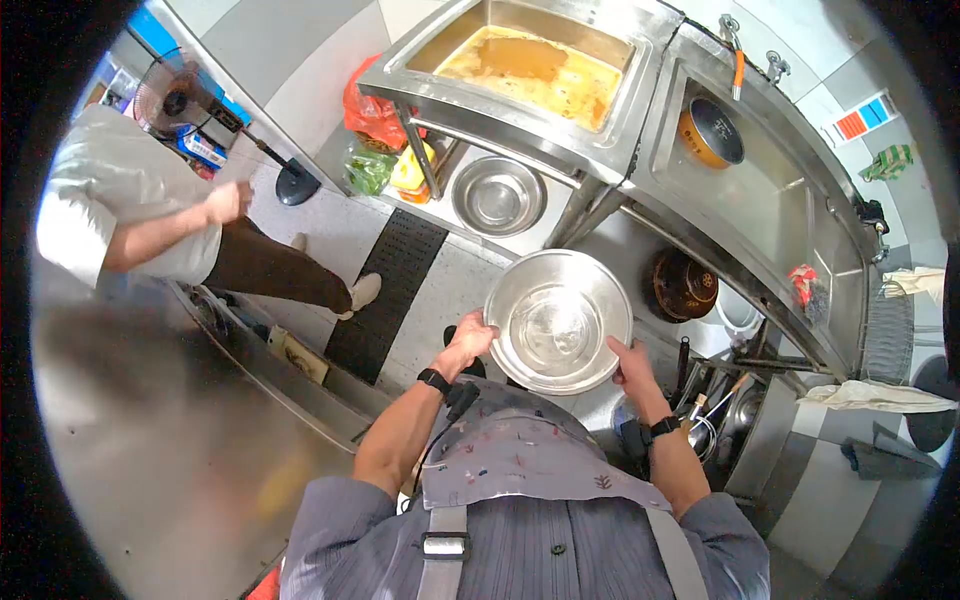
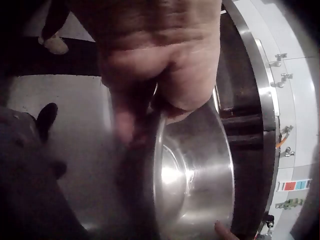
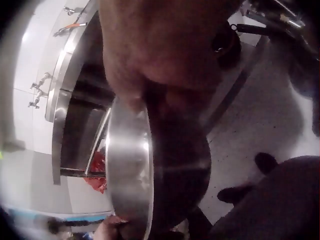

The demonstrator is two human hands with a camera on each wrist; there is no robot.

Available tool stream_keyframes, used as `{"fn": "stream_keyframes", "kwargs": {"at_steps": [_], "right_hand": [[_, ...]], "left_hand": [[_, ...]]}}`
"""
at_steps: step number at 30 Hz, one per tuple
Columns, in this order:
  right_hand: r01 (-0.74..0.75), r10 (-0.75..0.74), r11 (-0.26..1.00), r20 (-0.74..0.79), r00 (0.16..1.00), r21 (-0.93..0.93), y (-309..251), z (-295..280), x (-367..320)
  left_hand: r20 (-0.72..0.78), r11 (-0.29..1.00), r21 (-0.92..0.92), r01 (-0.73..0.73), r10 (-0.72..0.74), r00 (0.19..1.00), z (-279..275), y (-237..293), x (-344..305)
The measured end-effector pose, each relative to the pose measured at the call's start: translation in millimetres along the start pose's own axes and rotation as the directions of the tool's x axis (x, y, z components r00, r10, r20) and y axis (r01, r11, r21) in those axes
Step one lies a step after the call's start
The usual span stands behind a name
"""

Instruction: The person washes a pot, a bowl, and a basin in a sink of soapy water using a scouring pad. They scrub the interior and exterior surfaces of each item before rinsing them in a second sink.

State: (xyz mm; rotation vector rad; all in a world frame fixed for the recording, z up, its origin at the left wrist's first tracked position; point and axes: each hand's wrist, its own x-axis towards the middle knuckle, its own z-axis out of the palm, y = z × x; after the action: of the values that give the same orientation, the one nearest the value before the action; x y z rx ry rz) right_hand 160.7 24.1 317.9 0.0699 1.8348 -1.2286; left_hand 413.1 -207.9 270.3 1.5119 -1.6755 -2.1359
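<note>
A round steel basin is held in front of the body at about waist height, its shiny inside facing up, with no food seen in it. My left hand grips its left rim; in the left wrist view that hand has the thumb over the basin's edge. On the opposite rim, my right hand holds with the thumb on top. The right wrist view shows the right hand pinching the wall of the basin, its fingers underneath in shadow.
Ahead stands a steel sink with brownish liquid, beside another sink holding a pot. Another steel bowl and a brown pot sit below. At left are a person, a fan and a steel counter.
</note>
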Motion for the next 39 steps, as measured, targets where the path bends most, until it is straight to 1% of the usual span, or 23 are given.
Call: {"fn": "stream_keyframes", "kwargs": {"at_steps": [1, 2, 3, 4, 5, 6, 8, 9, 10, 11, 15, 16, 19, 21, 23, 26, 29, 32, 34, 37, 39], "right_hand": [[-0.110, 0.115, 0.992, 0.061, 0.992, -0.069, 5, -9, 4], [-0.215, 0.232, 0.966, 0.113, 0.966, -0.144, 11, -17, 7], [-0.213, 0.230, 0.967, 0.112, 0.967, -0.142, 16, -22, 6], [-0.270, 0.287, 0.954, 0.139, 0.948, -0.131, 22, -27, 4], [-0.327, 0.344, 0.937, 0.166, 0.924, -0.121, 27, -32, 4], [-0.329, 0.345, 0.937, 0.163, 0.925, -0.118, 28, -33, 0], [-0.303, 0.299, 0.953, 0.189, 0.935, -0.009, 30, -36, -10], [-0.306, 0.301, 0.952, 0.185, 0.936, -0.003, 36, -39, -9], [-0.271, 0.252, 0.961, 0.210, 0.944, 0.063, 44, -43, -5], [-0.236, 0.202, 0.963, 0.233, 0.951, 0.132, 54, -48, -2], [-0.198, 0.152, 0.964, 0.244, 0.958, 0.175, 61, -60, -2], [-0.191, 0.146, 0.965, 0.238, 0.960, 0.182, 60, -61, -2], [-0.192, 0.145, 0.962, 0.234, 0.961, 0.193, 57, -63, -1], [-0.203, 0.155, 0.959, 0.235, 0.960, 0.197, 54, -65, -4], [-0.190, 0.157, 0.971, 0.211, 0.965, 0.148, 48, -63, -9], [-0.174, 0.146, 0.976, 0.204, 0.968, 0.128, 47, -61, -11], [-0.205, 0.180, 0.972, 0.197, 0.964, 0.117, 50, -63, -4], [-0.189, 0.172, 0.979, 0.178, 0.969, 0.082, 42, -59, -10], [-0.195, 0.175, 0.976, 0.189, 0.966, 0.092, 46, -60, -5], [-0.206, 0.184, 0.974, 0.197, 0.963, 0.098, 52, -62, 2], [-0.211, 0.190, 0.973, 0.195, 0.962, 0.091, 56, -63, 5]], "left_hand": [[0.000, 1.000, 0.000, -0.003, 0.003, 1.000, 4, -1, 6], [0.012, 0.997, 0.044, -0.061, 0.060, 0.998, 7, -1, 11], [0.027, 0.989, 0.088, -0.119, 0.117, 0.993, 9, 7, 11], [0.053, 0.981, 0.117, -0.157, 0.152, 0.987, 9, 18, 5], [0.056, 0.980, 0.116, -0.159, 0.153, 0.987, 11, 23, 8], [0.075, 0.977, 0.137, -0.161, 0.152, 0.986, 13, 26, 12], [0.101, 0.973, 0.162, -0.162, 0.147, 0.984, 15, 31, 18], [0.144, 0.983, 0.132, -0.124, 0.105, 0.984, 16, 39, 16], [0.187, 0.991, 0.104, -0.082, 0.061, 0.980, 19, 43, 14], [0.195, 0.991, 0.111, -0.079, 0.056, 0.979, 21, 47, 12], [0.206, 0.993, 0.035, -0.115, 0.106, 0.973, 33, 48, 19], [0.208, 0.992, 0.004, -0.127, 0.123, 0.970, 35, 46, 22], [0.199, 0.993, 0.055, -0.106, 0.094, 0.975, 38, 52, 19], [0.208, 0.994, 0.048, -0.102, 0.090, 0.974, 39, 59, 13], [0.216, 0.994, 0.040, -0.097, 0.086, 0.973, 40, 63, 10], [0.229, 0.995, -0.003, -0.097, 0.095, 0.969, 39, 59, 14], [0.213, 0.994, 0.011, -0.112, 0.107, 0.971, 38, 57, 15], [0.217, 0.991, 0.043, -0.125, 0.112, 0.970, 38, 52, 17], [0.204, 0.996, 0.029, -0.082, 0.074, 0.976, 38, 54, 13], [0.168, 0.996, 0.036, -0.077, 0.070, 0.983, 39, 54, 11], [0.184, 0.997, 0.034, -0.072, 0.064, 0.981, 38, 52, 13]]}}
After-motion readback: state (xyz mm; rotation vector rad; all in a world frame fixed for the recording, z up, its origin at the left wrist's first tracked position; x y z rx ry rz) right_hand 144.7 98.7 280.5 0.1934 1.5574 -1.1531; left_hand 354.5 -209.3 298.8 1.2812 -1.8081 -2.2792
